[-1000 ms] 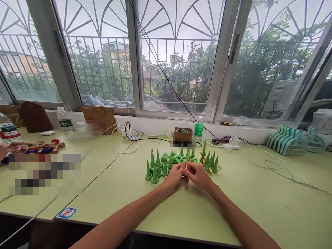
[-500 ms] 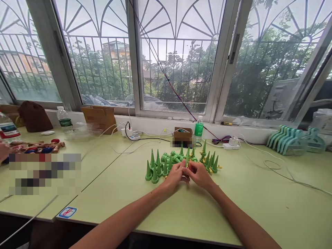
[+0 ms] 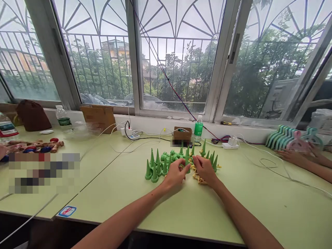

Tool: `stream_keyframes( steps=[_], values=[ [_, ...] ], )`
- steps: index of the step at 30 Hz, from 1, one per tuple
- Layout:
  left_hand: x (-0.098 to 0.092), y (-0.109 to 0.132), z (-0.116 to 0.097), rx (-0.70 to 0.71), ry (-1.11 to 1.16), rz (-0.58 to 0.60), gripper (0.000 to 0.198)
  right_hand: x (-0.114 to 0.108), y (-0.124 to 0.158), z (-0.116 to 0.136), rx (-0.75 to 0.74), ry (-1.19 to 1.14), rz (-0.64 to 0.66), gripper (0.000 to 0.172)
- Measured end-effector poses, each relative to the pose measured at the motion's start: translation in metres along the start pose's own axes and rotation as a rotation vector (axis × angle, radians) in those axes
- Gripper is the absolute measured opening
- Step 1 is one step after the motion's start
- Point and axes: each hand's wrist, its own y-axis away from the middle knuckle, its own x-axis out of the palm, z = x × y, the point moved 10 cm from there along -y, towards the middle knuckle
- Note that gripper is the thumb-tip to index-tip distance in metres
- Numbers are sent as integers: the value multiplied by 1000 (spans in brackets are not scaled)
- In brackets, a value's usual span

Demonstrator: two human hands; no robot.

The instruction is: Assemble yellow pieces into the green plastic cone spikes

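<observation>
Right hand [image 3: 206,171] drew rightward | green spike [image 3: 187,160] tapered, upright | left fingers [image 3: 185,169] hold it; right: cannot tell

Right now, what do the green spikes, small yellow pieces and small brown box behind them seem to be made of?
Green spikes: probably moulded plastic, satin-looking, judging by their even colour and repeated shape.
Small yellow pieces: likely plastic too, from their similar colour, though too small to tell the finish.
Small brown box: looks like matt cardboard, given its dull brown, thin-edged walls.
</observation>
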Motion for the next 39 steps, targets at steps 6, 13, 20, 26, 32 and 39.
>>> stream_keyframes(
  steps=[6, 13, 20, 26, 32, 39],
  values=[
    [-4, 3, -9, 103, -221, -54, 18, 0, -1, -5, 12, 61, 9, 31],
    [0, 3, -8, 145, -302, -12, 7, 7, 0, -13, 26, 129, 77, 21],
    [2, 4, -10, 164, -340, -23, 5, 12, 0, -19, 16, 186, 126, 17],
    [1, 6, -14, 167, -333, -29, 18, 16, 1, -24, 24, 257, 166, 22],
    [3, 8, -14, 121, -376, -8, 20, 19, 2, -29, 65, 322, 220, 22],
    [5, 9, -14, 108, -402, 6, 22, 22, 4, -33, 98, 377, 239, 18]
  ],
)
